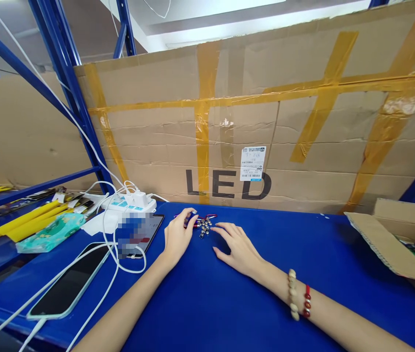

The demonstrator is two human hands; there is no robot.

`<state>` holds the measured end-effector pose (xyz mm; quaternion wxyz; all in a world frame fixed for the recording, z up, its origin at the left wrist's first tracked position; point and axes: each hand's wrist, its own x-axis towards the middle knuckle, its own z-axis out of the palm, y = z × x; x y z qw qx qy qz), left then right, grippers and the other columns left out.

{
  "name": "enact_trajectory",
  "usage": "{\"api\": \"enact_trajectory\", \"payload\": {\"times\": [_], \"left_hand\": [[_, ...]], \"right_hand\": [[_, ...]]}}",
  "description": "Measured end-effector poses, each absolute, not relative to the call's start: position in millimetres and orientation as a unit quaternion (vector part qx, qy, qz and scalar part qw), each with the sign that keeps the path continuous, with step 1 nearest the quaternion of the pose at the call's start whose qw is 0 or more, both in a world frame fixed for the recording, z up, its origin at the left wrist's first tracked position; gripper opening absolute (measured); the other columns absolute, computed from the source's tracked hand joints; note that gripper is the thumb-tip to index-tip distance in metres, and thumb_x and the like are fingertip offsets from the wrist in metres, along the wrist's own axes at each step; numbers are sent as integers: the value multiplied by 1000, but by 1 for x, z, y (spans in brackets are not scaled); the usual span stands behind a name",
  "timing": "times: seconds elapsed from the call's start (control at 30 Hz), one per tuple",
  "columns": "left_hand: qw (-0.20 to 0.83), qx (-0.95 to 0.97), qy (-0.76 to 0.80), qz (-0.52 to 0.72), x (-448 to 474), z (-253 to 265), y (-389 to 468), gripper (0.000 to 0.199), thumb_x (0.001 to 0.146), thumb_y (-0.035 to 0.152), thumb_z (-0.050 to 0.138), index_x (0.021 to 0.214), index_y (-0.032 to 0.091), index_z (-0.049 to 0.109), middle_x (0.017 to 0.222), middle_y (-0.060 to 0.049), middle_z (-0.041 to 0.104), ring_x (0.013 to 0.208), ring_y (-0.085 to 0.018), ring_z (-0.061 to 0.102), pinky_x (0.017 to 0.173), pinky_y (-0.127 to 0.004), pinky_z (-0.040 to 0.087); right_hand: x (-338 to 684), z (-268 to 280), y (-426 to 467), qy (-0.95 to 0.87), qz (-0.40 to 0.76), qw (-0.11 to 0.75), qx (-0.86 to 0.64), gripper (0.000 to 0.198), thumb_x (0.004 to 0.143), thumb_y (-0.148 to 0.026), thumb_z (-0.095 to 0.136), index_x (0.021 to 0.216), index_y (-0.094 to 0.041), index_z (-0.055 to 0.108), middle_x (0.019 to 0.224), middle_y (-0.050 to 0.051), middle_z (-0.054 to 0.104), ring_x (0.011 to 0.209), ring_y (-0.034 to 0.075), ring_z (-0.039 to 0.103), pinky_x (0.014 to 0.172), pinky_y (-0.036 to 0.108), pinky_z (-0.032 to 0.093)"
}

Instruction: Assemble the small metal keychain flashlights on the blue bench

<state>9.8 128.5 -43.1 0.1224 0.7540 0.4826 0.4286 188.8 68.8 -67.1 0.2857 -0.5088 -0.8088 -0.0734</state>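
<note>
"On the blue tabletop [259,313], before the cardboard [149,151], what lies there?"
"A small cluster of shiny, silvery pieces [204,227], with purple bits [211,216] beside it."
"And each grip?"
"The right hand [239,248] is loosely spread, thumb apart from the fingers, its grip empty, fingertips just beside the cluster."
"The other?"
"The left hand [178,235] curls at the opposite side, thumb near forefinger; it's too small to say whether its grip has hold of anything."

The right wrist [278,283] wears pale beads [292,294] and a red bracelet [307,301].
</note>
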Motion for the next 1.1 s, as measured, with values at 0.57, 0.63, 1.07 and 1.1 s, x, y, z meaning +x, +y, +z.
{"api": "enact_trajectory", "payload": {"times": [0.57, 0.63, 1.07, 1.1], "left_hand": [[95, 852, 398, 326, 31, -59, 107, 26, 86, 34, 36, 102, 22, 52, 82, -1, 56, 74, -12, 53, 68, -24, 40], [96, 853, 396, 327, 30, -59, 106, 25, 86, 35, 36, 99, 22, 53, 77, 0, 54, 71, -12, 51, 65, -24, 39], [54, 885, 349, 302, 26, -52, 101, 26, 84, 34, 35, 97, 22, 54, 70, 0, 56, 66, -13, 53, 62, -24, 35], [48, 890, 343, 296, 27, -52, 99, 27, 83, 34, 35, 98, 22, 55, 71, 0, 56, 66, -13, 53, 62, -24, 35]], "right_hand": [[189, -71, 76, -832, -40, 164, -528, 53, 80, -44, 42, 127, -20, 42, 137, 9, 23, 128, 22, 13, 104, 40, 15], [188, -72, 76, -831, -51, 171, -526, 52, 80, -43, 43, 125, -19, 44, 136, 9, 25, 128, 22, 14, 104, 39, 16], [182, -66, 65, -819, -129, 224, -511, 18, 83, -24, 46, 90, -18, 62, 115, 4, 47, 113, 17, 35, 94, 32, 28], [181, -66, 65, -822, -145, 217, -506, 17, 82, -24, 48, 88, -16, 62, 111, 5, 49, 110, 18, 37, 92, 32, 29]]}}
